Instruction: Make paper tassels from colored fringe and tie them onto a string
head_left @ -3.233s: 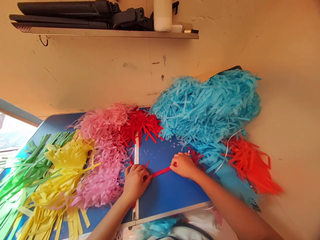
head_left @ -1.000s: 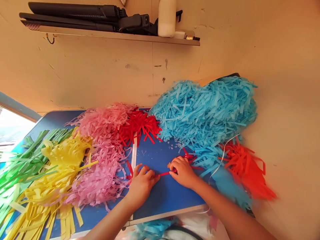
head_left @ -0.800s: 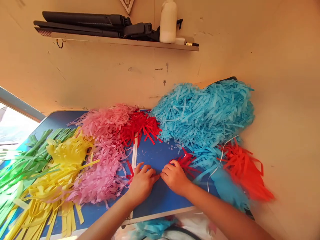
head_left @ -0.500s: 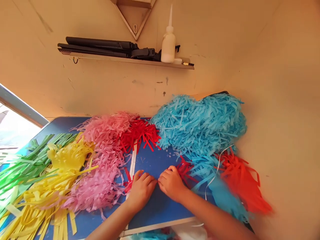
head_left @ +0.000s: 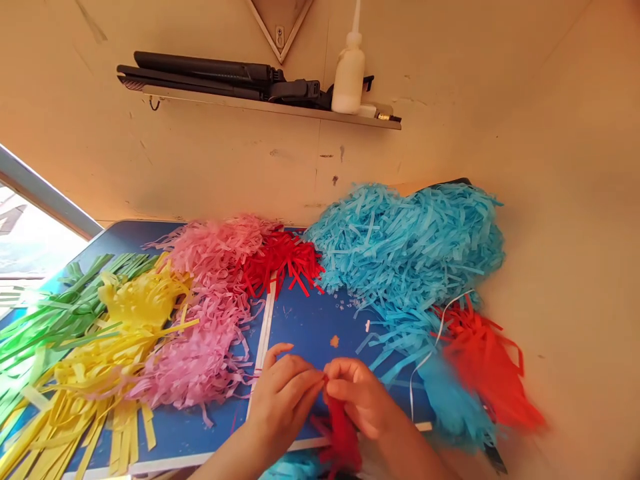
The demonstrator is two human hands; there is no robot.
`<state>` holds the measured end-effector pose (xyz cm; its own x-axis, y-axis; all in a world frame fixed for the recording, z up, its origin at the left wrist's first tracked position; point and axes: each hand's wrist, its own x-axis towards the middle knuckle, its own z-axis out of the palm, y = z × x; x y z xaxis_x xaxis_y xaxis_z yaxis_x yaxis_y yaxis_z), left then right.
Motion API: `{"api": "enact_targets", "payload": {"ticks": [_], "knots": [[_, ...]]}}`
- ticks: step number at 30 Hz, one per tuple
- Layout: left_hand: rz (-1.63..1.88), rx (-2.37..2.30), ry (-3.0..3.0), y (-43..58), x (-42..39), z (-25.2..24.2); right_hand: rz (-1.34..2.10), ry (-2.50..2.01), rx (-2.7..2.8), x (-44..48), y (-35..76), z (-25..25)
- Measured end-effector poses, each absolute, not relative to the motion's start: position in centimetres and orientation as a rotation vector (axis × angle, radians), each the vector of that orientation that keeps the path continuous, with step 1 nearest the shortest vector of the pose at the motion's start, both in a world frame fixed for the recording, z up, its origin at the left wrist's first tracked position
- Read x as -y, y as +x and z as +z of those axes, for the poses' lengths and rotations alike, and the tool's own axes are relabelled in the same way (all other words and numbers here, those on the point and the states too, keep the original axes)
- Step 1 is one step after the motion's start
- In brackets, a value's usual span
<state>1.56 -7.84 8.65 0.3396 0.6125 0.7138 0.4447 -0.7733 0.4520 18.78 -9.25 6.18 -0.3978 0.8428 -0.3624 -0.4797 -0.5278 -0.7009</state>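
Note:
My left hand (head_left: pixel 287 393) and my right hand (head_left: pixel 357 393) meet fingertip to fingertip over the near edge of the blue table (head_left: pixel 310 327). Both pinch the top of a red tissue-paper tassel (head_left: pixel 345 433), whose fringe hangs blurred below my right fingers. To the right of my hands lies a blue fringed bundle (head_left: pixel 410 250), with a white string (head_left: pixel 440 327) across its lower part. Another red tassel (head_left: pixel 493 370) rests at the table's right side. Beyond my left hand sits a dark red fringe pile (head_left: pixel 285 260).
Pink fringe (head_left: pixel 200 360), yellow strips (head_left: pixel 135 303) and green strips (head_left: pixel 55 327) cover the table's left side. On the wall above, a narrow shelf (head_left: pixel 240 103) carries black hair straighteners (head_left: pixel 200 73) and a white nozzle bottle (head_left: pixel 349 77). Paper scraps lie mid-table.
My hands have come closer together and nearer to me. Red strips that were spread on the table either side of them are now gathered, hanging below my right hand. The view has shifted slightly.

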Motion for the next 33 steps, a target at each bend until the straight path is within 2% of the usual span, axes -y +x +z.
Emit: {"api": "enact_targets", "payload": {"ticks": [7,13,19,24,28,30,33], "knots": [[1.313,-1.194,1.973,2.7,9.6,7.6,1.684,-0.824,0.511,11.3,16.6,4.9],[1.258,-1.129,1.989,2.1,9.9,6.9,1.62,-0.812,0.481,11.1,16.0,4.5],[1.293,-1.13,1.951,2.3,10.0,6.3,1.326,-0.869,0.717,10.8,15.3,4.7],[1.24,-1.187,1.593,2.0,9.8,6.3,1.029,-1.093,1.082,9.6,15.6,4.4],[1.196,-1.144,0.765,0.7,8.5,7.2,0.681,-1.721,1.534,3.8,20.4,3.1],[1.099,-1.02,0.476,0.3,8.0,7.6,0.559,-1.865,1.599,0.7,23.3,2.2],[1.0,-0.98,0.475,0.8,7.8,7.4,0.436,-1.963,1.702,-2.0,25.8,0.9]]}}
